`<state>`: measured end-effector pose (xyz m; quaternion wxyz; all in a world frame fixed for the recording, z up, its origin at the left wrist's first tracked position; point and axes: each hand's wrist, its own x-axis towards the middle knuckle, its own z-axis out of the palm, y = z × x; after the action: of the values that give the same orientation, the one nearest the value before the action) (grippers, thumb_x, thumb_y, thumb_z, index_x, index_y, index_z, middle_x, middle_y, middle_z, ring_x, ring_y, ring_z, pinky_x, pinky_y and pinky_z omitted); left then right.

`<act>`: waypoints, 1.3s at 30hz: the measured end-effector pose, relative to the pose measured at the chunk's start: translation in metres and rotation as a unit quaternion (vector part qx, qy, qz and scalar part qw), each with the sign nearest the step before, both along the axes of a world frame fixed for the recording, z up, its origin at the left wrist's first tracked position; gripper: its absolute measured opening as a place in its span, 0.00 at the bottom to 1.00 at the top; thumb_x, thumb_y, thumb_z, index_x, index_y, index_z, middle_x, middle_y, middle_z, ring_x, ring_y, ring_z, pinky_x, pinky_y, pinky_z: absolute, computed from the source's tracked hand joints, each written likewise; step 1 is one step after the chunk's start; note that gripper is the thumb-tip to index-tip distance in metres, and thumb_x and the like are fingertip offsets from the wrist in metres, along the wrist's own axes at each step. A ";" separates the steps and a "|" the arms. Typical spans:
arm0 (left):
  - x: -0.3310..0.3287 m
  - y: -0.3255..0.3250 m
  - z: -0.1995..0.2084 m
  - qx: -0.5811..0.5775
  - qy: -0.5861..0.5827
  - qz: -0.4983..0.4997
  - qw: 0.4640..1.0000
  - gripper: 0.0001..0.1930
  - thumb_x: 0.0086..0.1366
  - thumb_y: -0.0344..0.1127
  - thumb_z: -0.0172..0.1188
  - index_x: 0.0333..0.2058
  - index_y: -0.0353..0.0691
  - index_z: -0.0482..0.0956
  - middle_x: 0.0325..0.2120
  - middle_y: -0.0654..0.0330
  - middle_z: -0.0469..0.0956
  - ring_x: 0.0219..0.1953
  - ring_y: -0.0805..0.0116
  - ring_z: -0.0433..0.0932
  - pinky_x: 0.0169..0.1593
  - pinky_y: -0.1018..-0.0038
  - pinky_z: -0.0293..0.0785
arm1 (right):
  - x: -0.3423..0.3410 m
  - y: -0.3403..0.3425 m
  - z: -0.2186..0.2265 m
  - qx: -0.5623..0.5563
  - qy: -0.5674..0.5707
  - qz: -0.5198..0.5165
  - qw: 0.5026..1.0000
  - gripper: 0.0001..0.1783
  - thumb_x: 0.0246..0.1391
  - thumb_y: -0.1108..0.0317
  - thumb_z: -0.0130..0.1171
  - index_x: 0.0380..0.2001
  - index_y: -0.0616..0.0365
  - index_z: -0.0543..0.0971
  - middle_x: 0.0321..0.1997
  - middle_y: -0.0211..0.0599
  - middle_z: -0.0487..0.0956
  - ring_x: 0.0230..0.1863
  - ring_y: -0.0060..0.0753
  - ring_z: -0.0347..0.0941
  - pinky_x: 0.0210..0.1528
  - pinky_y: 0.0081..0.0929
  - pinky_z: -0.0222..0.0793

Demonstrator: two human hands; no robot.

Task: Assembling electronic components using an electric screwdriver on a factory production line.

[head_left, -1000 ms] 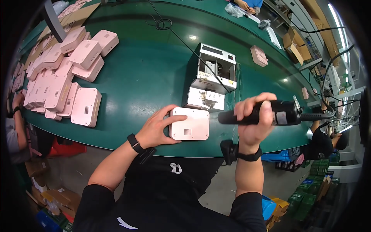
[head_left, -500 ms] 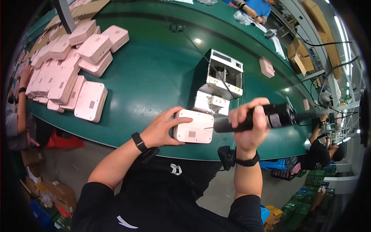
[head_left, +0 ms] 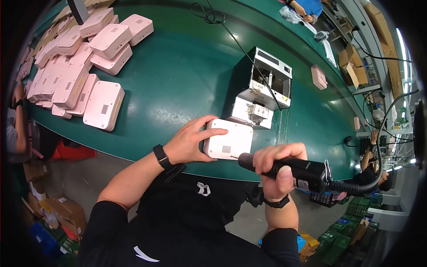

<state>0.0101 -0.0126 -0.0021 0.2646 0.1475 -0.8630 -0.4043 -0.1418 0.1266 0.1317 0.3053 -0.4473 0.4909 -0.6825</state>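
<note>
A pale pinkish-white plastic box [head_left: 235,135] with a small slotted vent and holes at its corners lies near the front edge of the green table. My left hand [head_left: 193,140] clasps its left side, thumb at the near edge and index finger across the top. In my right hand [head_left: 282,167] is a black corded electric screwdriver [head_left: 307,173], tilted so that its thin bit points left at the box's near edge. Whether the bit sits in a screw hole is too small to tell.
Just beyond the box stands a black-and-white screw feeder [head_left: 260,84], a black cable passing over it. Similar pale boxes [head_left: 66,86] are piled at the left. Another pale piece [head_left: 319,77] lies at the right. Co-workers' hands [head_left: 307,15] show across the table and at both sides.
My right hand has brought the screwdriver nearer to me, its bit going from the box's right side to its near edge. My left hand keeps its grip. The view has shifted slightly.
</note>
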 end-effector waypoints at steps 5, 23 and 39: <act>0.000 0.000 -0.001 -0.005 0.012 0.009 1.000 0.38 0.37 0.39 0.79 0.53 0.53 0.79 0.56 0.52 0.69 0.54 0.52 0.74 0.54 0.63 0.74 | 0.004 0.001 -0.001 0.006 0.006 -0.004 1.000 0.24 0.55 0.49 0.60 0.37 0.54 0.61 0.19 0.32 0.67 0.17 0.28 0.64 0.25 0.31 0.66; 0.002 0.003 0.002 0.002 -0.005 -0.004 1.000 0.38 0.40 0.41 0.79 0.55 0.55 0.76 0.57 0.55 0.67 0.56 0.54 0.71 0.57 0.62 0.72 | -0.048 -0.045 0.024 -0.127 -0.022 -0.074 0.989 0.12 0.61 0.60 0.52 0.37 0.57 0.67 0.18 0.33 0.68 0.15 0.28 0.63 0.23 0.32 0.64; 0.003 -0.001 0.000 0.012 -0.006 -0.003 1.000 0.38 0.41 0.43 0.78 0.55 0.58 0.75 0.59 0.54 0.65 0.58 0.51 0.69 0.60 0.60 0.68 | 0.003 -0.031 0.030 -0.084 -0.053 0.022 0.995 0.18 0.60 0.53 0.55 0.37 0.56 0.65 0.19 0.34 0.69 0.16 0.29 0.65 0.24 0.32 0.65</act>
<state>0.0133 -0.0133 -0.0021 0.2569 0.1507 -0.8599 -0.4146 -0.1391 0.0956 0.1619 0.3073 -0.4451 0.4046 -0.7374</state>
